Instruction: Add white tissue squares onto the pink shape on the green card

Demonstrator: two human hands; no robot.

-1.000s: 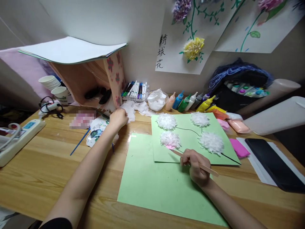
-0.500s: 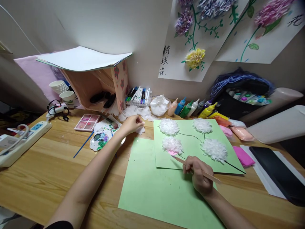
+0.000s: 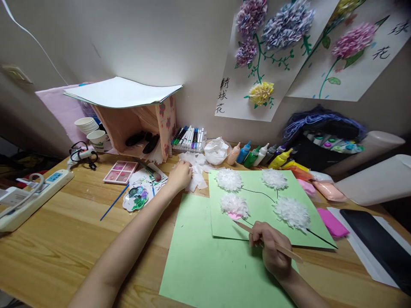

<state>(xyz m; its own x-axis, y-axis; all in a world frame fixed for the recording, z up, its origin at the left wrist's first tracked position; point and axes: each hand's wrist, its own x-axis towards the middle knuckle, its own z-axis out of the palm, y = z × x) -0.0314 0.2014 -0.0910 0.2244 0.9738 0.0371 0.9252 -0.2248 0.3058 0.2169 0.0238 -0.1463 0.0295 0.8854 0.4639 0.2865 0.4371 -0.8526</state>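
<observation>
My right hand [image 3: 272,246] grips a wooden craft stick [image 3: 289,253]. The stick's far tip is by a pink patch [image 3: 235,215] at the base of the lower-left white paper flower [image 3: 234,203]. That flower and others like it, with dark stem lines, are on a light green sheet [image 3: 224,229]. My left hand [image 3: 180,175] is at the white tissue paper [image 3: 196,179], its fingers curled down onto the pieces; the fingertips are partly hidden. A second green sheet [image 3: 199,256] lies beneath the first.
A paint palette [image 3: 133,199], blue-handled brush [image 3: 114,203] and pink palette box [image 3: 120,172] lie left. Behind stand a tissue-filled bowl [image 3: 217,150], markers [image 3: 189,139] and paint bottles [image 3: 252,157]. A phone [image 3: 374,244] and pink packet [image 3: 333,222] lie right; a power strip [image 3: 38,199] is far left.
My left hand has reached farther back into the tissue paper. My right hand keeps the craft stick by the lower-left flower. The view has tilted up slightly.
</observation>
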